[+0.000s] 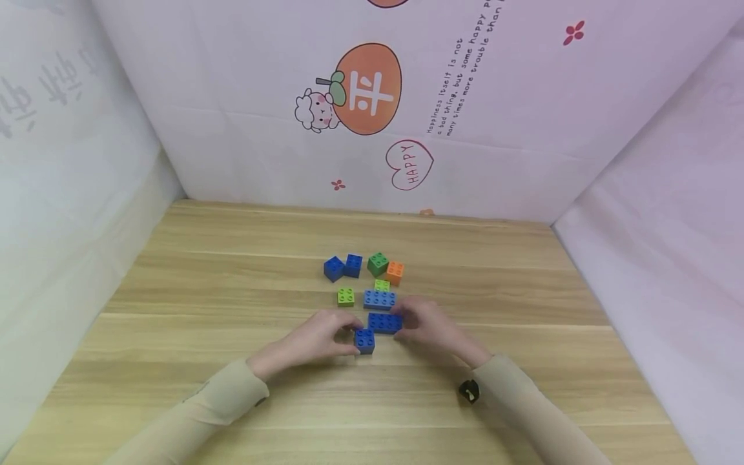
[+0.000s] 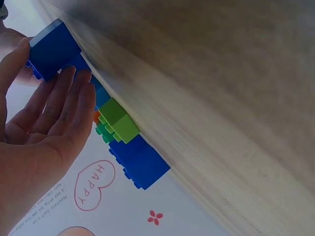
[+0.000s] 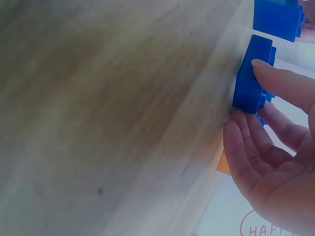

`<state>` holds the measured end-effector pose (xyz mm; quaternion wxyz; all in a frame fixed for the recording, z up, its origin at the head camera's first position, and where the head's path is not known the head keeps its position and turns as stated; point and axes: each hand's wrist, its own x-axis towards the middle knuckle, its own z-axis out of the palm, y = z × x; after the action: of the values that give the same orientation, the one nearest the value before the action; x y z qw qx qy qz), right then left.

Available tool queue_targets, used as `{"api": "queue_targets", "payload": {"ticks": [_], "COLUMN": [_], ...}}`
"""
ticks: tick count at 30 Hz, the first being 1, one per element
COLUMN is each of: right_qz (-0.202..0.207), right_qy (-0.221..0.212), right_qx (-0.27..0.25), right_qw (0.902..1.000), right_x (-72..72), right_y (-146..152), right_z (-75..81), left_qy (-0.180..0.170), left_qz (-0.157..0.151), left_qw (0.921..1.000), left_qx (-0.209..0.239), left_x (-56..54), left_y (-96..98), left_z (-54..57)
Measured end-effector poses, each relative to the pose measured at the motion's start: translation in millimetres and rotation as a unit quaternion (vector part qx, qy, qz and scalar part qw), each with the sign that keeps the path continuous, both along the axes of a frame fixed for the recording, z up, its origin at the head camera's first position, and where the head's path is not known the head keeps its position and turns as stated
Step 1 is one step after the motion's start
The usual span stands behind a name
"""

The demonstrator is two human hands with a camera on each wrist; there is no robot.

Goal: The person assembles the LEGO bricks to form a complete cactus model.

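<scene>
The left hand (image 1: 318, 336) pinches a square, four-studded blue brick (image 1: 364, 342) between thumb and fingers, studs up. Opposite, the right hand (image 1: 433, 328) has its thumb and fingers bent around the nearer end of a longer blue brick (image 1: 384, 323), which lies between both hands. A paler blue brick (image 1: 380, 299) sits by the right fingertips; beyond the left hand is a lime brick (image 1: 345, 298).
</scene>
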<state>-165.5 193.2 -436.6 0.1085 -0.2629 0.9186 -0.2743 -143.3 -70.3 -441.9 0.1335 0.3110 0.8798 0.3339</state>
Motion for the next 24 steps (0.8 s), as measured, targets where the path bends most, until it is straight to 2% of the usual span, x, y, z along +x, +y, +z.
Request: {"api": "queue_targets", "payload": {"ticks": [17, 24], "right_qz": [0.005, -0.014], "right_qy": [0.005, -0.012], "right_qx": [-0.033, -0.063], "right_qw": [0.9994, 0.9979], "right_x": [1.6, 3.0], "right_y": [4.6, 8.9], "right_z": [-2.8, -3.1], "left_qy": [0.007, 0.006], "left_qz": [0.006, 0.002], "left_qw": [0.9999, 1.0], "left_qx": [-0.005, -0.002], "left_x": [0.9, -1.7], "left_y": [-1.1, -2.5], "left_z": [2.5, 1.9]}}
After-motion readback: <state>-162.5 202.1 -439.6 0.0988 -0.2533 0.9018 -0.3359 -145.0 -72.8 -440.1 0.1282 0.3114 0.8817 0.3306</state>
